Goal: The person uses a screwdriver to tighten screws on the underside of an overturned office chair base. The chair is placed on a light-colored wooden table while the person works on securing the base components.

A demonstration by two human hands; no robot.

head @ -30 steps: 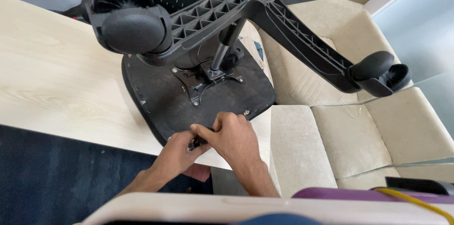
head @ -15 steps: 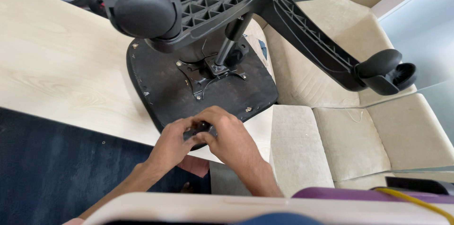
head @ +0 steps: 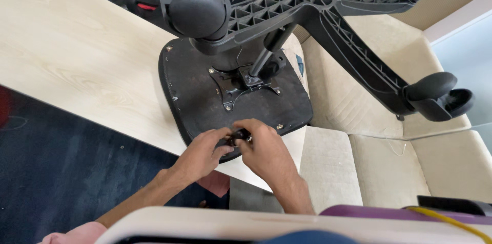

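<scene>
An office chair lies upside down on a pale wooden table (head: 72, 64), its black seat underside (head: 195, 95) facing up. The star-shaped wheel base (head: 287, 3) with castors (head: 197, 11) rises toward me. A metal mounting plate (head: 241, 87) sits at the seat's middle. Both hands meet at the seat's near edge. My left hand (head: 202, 154) and my right hand (head: 264, 151) together pinch a small black knob-like part (head: 240, 135) between their fingers.
A cream sofa (head: 389, 162) stands to the right, just past the table's edge. Dark blue carpet (head: 61, 172) lies below left. A second castor pair (head: 441, 98) hangs over the sofa. A purple object with a yellow cable (head: 435, 213) sits at the bottom right.
The view has shifted so the chair sits further right in frame. Both hands stay at the seat's near edge, fingers working on the small black part.
</scene>
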